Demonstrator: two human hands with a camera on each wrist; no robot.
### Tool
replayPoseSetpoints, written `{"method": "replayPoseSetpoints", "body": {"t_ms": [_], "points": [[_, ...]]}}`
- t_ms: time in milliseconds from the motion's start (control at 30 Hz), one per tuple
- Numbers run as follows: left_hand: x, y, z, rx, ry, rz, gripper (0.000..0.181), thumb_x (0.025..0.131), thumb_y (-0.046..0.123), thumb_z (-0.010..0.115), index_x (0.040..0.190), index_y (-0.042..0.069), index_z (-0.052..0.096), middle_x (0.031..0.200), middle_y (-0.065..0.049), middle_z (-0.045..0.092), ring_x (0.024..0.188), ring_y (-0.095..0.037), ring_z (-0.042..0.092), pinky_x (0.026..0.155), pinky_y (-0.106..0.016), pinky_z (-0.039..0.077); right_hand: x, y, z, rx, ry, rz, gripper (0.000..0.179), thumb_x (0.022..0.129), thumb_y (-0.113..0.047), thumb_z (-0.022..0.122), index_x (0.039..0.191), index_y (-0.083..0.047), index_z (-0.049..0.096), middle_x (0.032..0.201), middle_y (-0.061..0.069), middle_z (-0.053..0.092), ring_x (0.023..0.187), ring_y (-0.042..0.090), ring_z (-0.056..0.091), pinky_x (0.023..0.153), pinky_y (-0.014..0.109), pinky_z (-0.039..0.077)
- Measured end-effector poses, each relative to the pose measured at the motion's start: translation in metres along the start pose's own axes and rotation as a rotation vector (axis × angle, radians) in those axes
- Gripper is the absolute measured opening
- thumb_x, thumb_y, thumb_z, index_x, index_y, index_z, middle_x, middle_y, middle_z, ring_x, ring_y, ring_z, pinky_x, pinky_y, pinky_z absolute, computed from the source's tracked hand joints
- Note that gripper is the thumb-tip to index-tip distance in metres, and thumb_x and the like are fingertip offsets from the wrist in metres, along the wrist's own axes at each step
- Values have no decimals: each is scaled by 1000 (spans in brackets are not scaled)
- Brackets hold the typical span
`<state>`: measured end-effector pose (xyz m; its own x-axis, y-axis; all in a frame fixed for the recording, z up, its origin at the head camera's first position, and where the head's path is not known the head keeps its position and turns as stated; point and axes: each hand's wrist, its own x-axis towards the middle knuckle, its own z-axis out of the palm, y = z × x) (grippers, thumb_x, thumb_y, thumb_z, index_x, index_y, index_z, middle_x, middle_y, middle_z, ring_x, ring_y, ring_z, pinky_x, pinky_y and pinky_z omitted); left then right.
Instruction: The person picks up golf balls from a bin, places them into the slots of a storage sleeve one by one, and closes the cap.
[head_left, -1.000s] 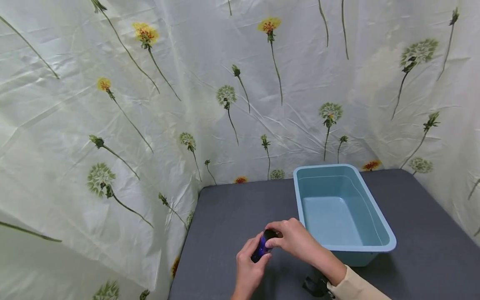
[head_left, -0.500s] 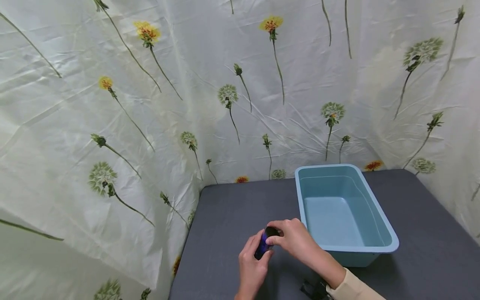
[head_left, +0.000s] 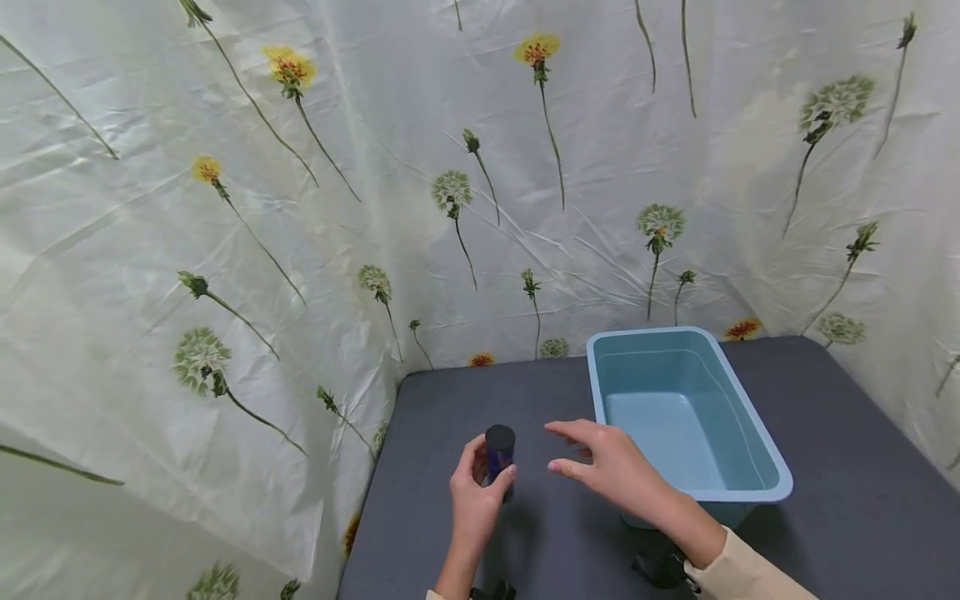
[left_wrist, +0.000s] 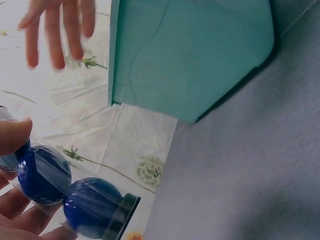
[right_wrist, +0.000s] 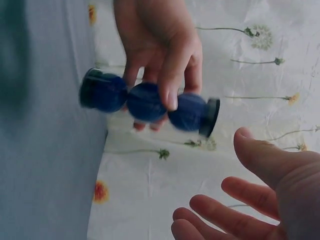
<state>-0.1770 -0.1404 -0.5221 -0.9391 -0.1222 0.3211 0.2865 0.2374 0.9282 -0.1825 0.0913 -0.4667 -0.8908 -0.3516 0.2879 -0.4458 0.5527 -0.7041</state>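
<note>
My left hand [head_left: 472,504] grips a clear tube [head_left: 500,454] of blue balls with a black cap at each end, fingers on one side and thumb on the other. In the head view it stands upright above the table. The right wrist view shows the whole tube [right_wrist: 146,104], three blue balls in a row inside it. Just right of it, my right hand [head_left: 611,462] is apart from the tube, its thumb and fingers spread with nothing between them. In the left wrist view the fingers of the right hand [left_wrist: 60,30] hang above the tube [left_wrist: 92,207].
A light blue plastic tub [head_left: 660,371] sits on the dark grey table [head_left: 442,433], behind and right of my hands. Its near left rim passes close behind my right hand. A white flower-print sheet [head_left: 420,208] hangs along the back and left of the table.
Both hands were on the tube, the right one pinching its capped end. The right hand has let go and moved right; the left has shifted left and turned the tilted tube upright.
</note>
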Motion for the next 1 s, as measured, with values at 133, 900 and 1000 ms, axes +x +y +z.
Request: {"method": "replayPoseSetpoints", "body": {"t_ms": [133, 900, 1000], "points": [[9, 8, -5, -20, -7, 21, 51, 81, -5, 80, 127, 6, 62, 113, -8, 66, 107, -29, 65, 94, -51, 50, -9, 11, -14, -92, 20, -7, 52, 89, -47, 73, 135, -26, 64, 128, -5, 65, 102, 13, 66, 76, 31, 54], [54, -98, -35, 33, 73, -88, 52, 83, 0, 81, 128, 11, 58, 119, -9, 68, 115, -29, 63, 96, -53, 49, -42, 60, -48, -308, 110, -62, 46, 90, -35, 77, 134, -23, 66, 131, 0, 63, 114, 24, 63, 83, 48, 54], [52, -106, -38, 40, 82, -94, 53, 84, -1, 80, 130, 8, 57, 121, -13, 67, 117, -34, 62, 96, -56, 48, -45, 62, -48, -306, 114, -57, 46, 90, -35, 77, 133, -22, 66, 129, 1, 64, 112, 24, 64, 82, 49, 55]]}}
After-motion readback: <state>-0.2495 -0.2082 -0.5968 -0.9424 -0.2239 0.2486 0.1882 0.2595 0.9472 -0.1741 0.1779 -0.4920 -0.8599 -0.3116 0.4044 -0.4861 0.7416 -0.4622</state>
